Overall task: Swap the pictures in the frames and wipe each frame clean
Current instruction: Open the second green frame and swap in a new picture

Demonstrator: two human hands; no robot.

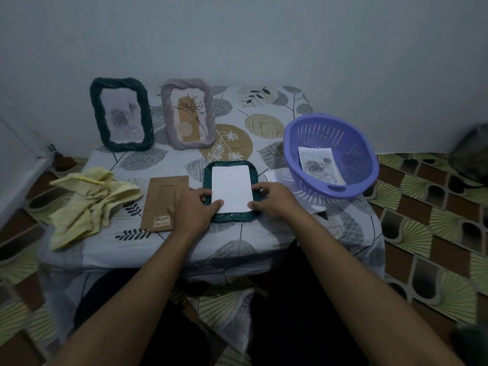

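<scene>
While both forearms reach over the table's near edge, the left hand [194, 207] and right hand [274, 199] sit apart on either side of a dark green frame [232, 217]. It lies face down near the front of the leaf-patterned tablecloth [184, 241]. Each hand's fingers curl on a side rim, and each thumb presses a lower corner of the white sheet [231, 188] laid in the opening. A brown backing board [165, 202] lies just left, with a crumpled yellow cloth [89, 202] beyond it. To the right, a purple basket [356, 165] holds a rose picture [319, 165] and rests on loose papers [270, 176]. At the back, by the wall, stand a second dark green frame [96, 114] and a lilac frame [166, 112], each showing a flower picture.
</scene>
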